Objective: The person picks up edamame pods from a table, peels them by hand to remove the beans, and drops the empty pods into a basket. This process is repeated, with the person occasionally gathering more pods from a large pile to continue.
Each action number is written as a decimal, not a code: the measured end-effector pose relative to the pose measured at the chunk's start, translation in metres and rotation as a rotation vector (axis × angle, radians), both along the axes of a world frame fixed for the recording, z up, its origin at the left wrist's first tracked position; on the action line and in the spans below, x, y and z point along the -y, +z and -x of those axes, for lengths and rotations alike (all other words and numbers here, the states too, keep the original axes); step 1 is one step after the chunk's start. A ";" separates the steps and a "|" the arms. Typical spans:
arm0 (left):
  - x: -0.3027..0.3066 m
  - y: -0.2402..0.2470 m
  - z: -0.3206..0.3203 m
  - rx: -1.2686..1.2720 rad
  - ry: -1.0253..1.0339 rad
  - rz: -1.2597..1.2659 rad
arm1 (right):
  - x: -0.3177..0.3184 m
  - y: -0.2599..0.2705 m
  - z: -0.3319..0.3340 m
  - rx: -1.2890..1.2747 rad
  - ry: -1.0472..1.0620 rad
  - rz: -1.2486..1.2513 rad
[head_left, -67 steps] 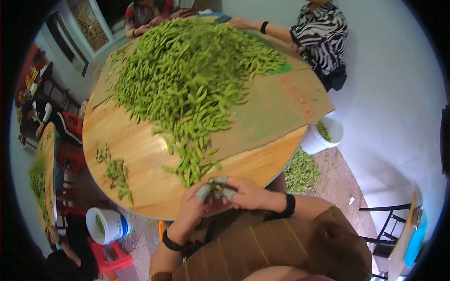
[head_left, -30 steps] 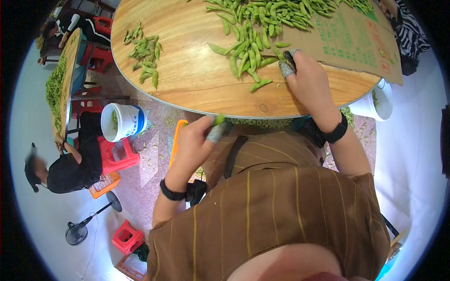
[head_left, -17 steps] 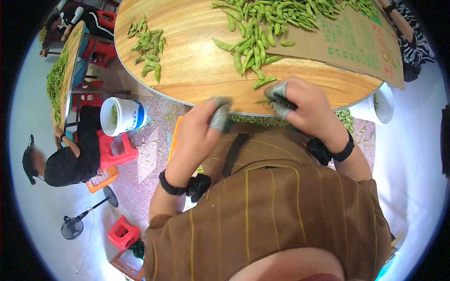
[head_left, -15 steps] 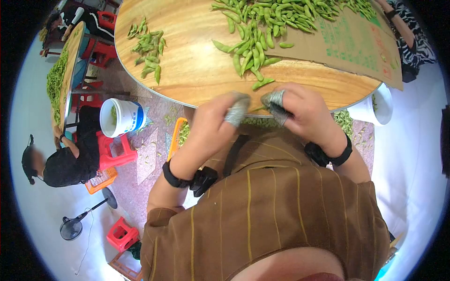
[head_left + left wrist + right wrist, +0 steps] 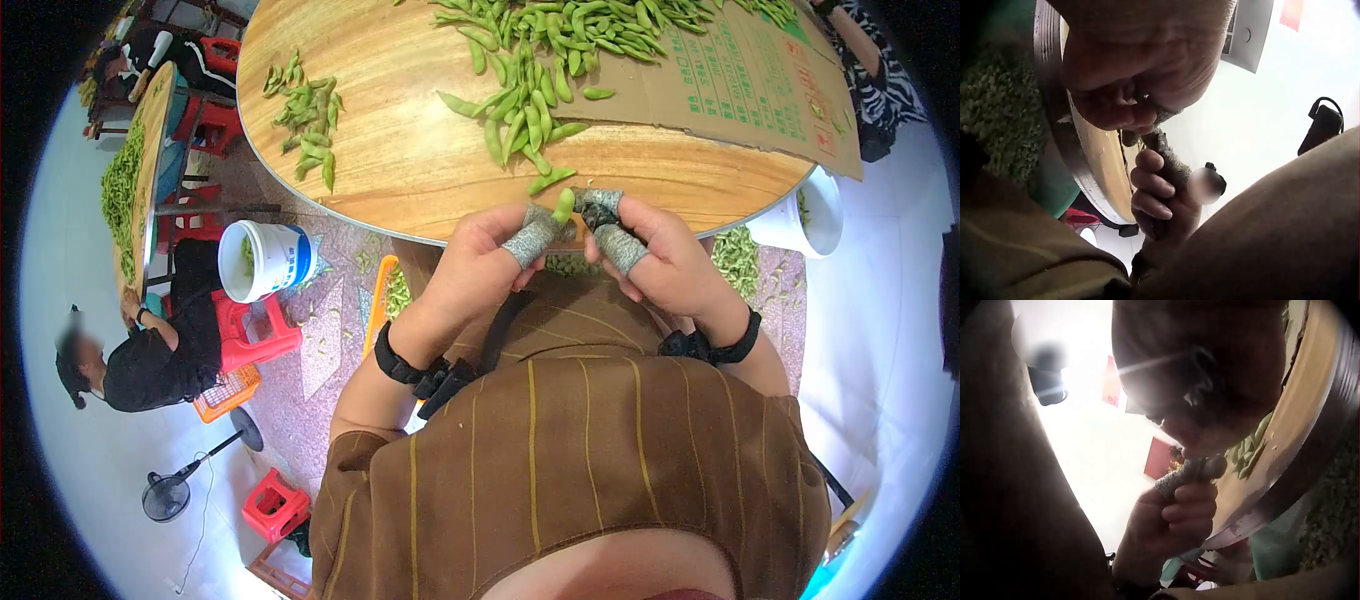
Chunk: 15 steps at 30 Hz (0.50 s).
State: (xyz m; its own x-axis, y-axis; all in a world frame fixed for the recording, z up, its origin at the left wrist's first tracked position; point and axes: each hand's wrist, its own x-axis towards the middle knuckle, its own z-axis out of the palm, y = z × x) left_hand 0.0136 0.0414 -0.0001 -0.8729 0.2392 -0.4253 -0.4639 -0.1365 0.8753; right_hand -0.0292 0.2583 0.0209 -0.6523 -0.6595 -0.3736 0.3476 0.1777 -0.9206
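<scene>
My left hand (image 5: 490, 255) pinches a green soybean pod (image 5: 564, 206) between thumb and forefinger, its upper end sticking up, just beyond the table's near edge. My right hand (image 5: 665, 250) is right beside it, wrapped fingertips at the pod and the other fingers curled; whether it also grips the pod I cannot tell. Grey tape wraps the thumb (image 5: 533, 237) of the left hand and the thumb and forefinger of the right. In the left wrist view both hands (image 5: 1163, 200) meet at their fingertips. Ahead, loose soybean pods (image 5: 520, 120) trail down from a larger heap.
The round wooden table (image 5: 400, 180) carries flattened cardboard (image 5: 740, 100) and a small separate pile of pods (image 5: 310, 115) on the left. White buckets (image 5: 268, 262) stand at both sides. An orange basket (image 5: 378, 300) is below. Other people (image 5: 150, 350) sit nearby.
The head view has tilted down from the heap. My right hand reached to the loose pods, then drew back to the near edge. My left hand moved right to meet it, and a pod is between them.
</scene>
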 end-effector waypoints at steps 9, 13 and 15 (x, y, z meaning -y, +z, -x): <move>-0.006 -0.006 -0.002 -0.422 0.005 0.333 | 0.008 -0.004 -0.003 0.007 -0.073 0.068; 0.001 -0.006 0.001 -0.929 -0.158 0.857 | 0.004 -0.006 0.004 0.237 -0.032 0.137; 0.005 -0.003 0.000 -0.918 -0.169 0.809 | 0.002 0.001 0.007 0.430 0.016 0.227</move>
